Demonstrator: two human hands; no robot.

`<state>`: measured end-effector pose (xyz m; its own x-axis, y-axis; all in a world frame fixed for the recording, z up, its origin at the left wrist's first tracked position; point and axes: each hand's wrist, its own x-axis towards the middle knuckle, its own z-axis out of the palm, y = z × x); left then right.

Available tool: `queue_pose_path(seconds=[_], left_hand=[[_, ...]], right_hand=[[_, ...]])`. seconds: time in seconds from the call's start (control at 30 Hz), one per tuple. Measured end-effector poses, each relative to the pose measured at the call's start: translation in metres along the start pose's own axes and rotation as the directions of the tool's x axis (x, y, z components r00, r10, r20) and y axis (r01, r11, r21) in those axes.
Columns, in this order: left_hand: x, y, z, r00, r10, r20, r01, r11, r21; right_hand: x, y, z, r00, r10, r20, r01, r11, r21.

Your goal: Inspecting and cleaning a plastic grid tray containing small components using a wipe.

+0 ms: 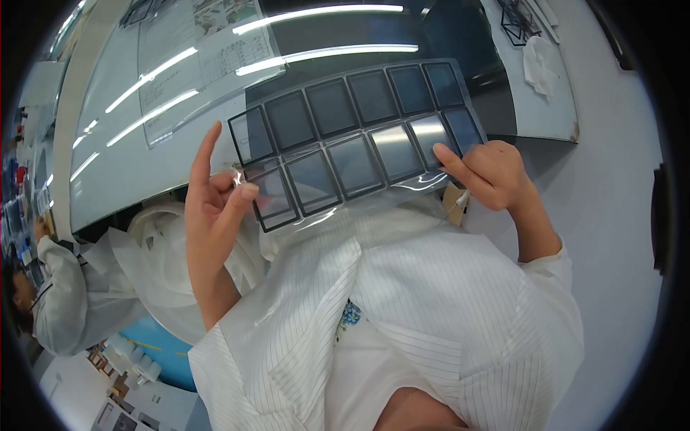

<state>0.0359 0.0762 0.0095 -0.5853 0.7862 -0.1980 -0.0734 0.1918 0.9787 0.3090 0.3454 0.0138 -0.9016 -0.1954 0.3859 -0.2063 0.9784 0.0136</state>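
Note:
A clear plastic tray (349, 134) is held tilted in front of me over the table's near edge. It holds two rows of several flat rectangular panels with black frames (330, 108). My left hand (214, 215) grips the tray's left end, thumb on its edge and index finger stretched up and away from it. Some fingertips show faintly through the clear plastic. At the right end my right hand (489, 172) holds the tray, its index finger lying over a panel in the near row; its other fingers are curled and partly hidden.
The glossy table (180, 65) carries a dark mat (460, 43) and printed sheets under a clear cover (237, 65). Black frames (517, 25) and a crumpled white piece (539, 68) lie at the far right corner. Another person in a white sleeve (61, 294) sits at the left.

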Motion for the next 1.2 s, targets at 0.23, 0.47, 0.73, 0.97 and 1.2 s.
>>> queue_pose_path(seconds=[0.23, 0.47, 0.73, 0.97, 1.2], left_hand=[[0.004, -0.007, 0.012, 1.000, -0.013, -0.029, 0.010, 0.996, -0.092], [0.005, -0.012, 0.008, 0.999, -0.015, -0.035, 0.013, 0.998, -0.067], [0.005, -0.001, 0.003, 0.998, -0.060, -0.006, 0.059, 0.992, -0.111], [0.001, 0.002, -0.038, 0.990, -0.108, 0.096, 0.119, 0.986, -0.116], [0.005, -0.002, -0.035, 0.988, -0.120, 0.097, 0.133, 0.982, -0.138]], right_hand=[[0.003, -0.001, 0.001, 0.991, 0.107, -0.081, -0.083, 0.963, 0.258], [0.011, -0.018, -0.019, 0.993, 0.108, -0.050, -0.093, 0.965, 0.245], [0.031, -0.009, -0.020, 0.927, 0.320, 0.195, -0.374, 0.786, 0.492], [0.097, -0.010, -0.011, 0.920, 0.365, 0.143, -0.387, 0.784, 0.485], [0.152, -0.013, 0.033, 0.997, 0.074, 0.034, -0.080, 0.806, 0.587]])
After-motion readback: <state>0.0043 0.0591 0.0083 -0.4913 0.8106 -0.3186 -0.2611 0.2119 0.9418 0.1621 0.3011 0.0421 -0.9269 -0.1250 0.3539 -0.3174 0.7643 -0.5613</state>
